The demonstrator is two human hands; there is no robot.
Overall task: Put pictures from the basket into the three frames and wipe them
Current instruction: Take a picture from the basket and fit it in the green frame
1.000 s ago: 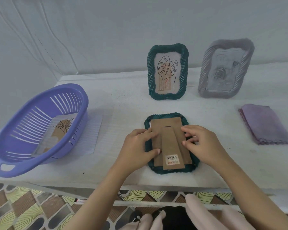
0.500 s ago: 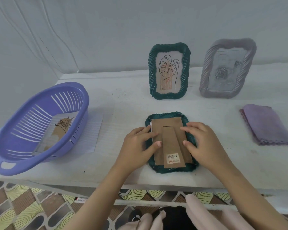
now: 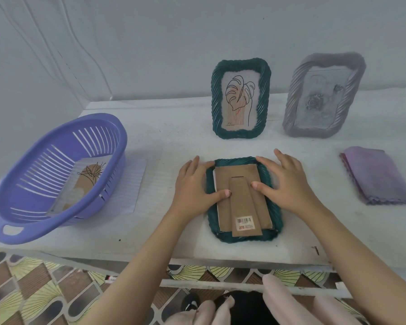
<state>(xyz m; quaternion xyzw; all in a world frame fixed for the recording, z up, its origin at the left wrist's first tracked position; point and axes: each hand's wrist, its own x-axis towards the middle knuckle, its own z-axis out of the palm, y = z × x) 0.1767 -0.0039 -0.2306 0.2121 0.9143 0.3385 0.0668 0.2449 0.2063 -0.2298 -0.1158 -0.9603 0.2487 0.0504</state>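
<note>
Your left hand point(image 3: 192, 184) and right hand point(image 3: 288, 181) lie spread and flat, gripping nothing, thumbs pressing the cardboard backing point(image 3: 242, 198) of the face-down green frame point(image 3: 273, 228) at picture centre, fingers reaching along its upper rim. This frame seems to be at the closing stage; I judge it loaded but unwiped. Above it, the standing green frame point(image 3: 240, 98) shows a leaf print. The grey frame point(image 3: 324, 95), upper right, holds a rose image. One picture point(image 3: 80, 186) remains in the purple basket point(image 3: 17, 207) at left. The folded cloth point(image 3: 377, 177) waits at right.
</note>
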